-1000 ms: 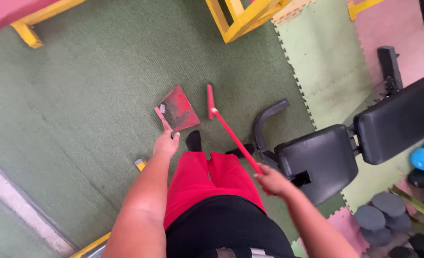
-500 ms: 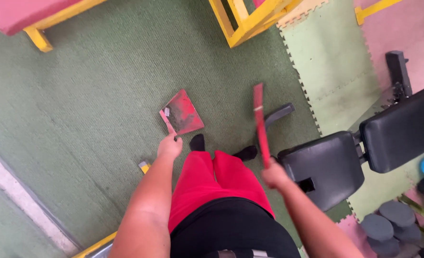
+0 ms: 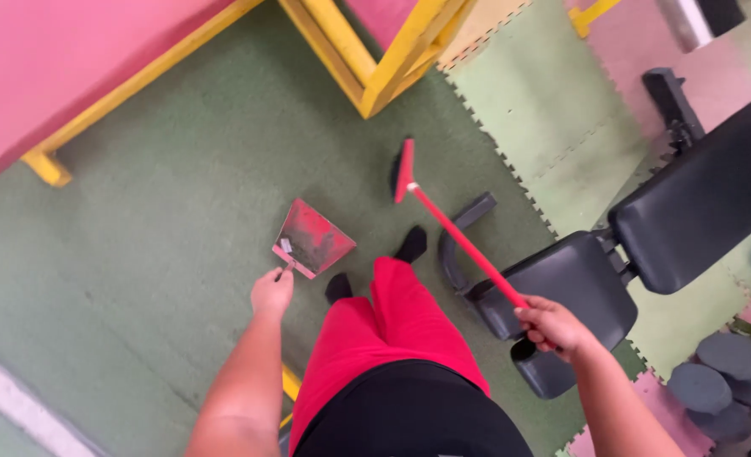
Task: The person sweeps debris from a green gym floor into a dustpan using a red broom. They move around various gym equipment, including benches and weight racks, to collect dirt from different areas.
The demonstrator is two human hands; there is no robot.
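Dustpan (image 3: 312,239) scuffed red plastic; floor (image 3: 164,228) rough matt green carpet; bench (image 3: 706,199) smooth black vinyl.

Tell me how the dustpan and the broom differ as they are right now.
The dustpan is a flat, square-ish tray lying on the green floor; the broom is a long thin stick with a narrow head, held slanted. The left hand holds the dustpan, the right hand the broom. Both are red.
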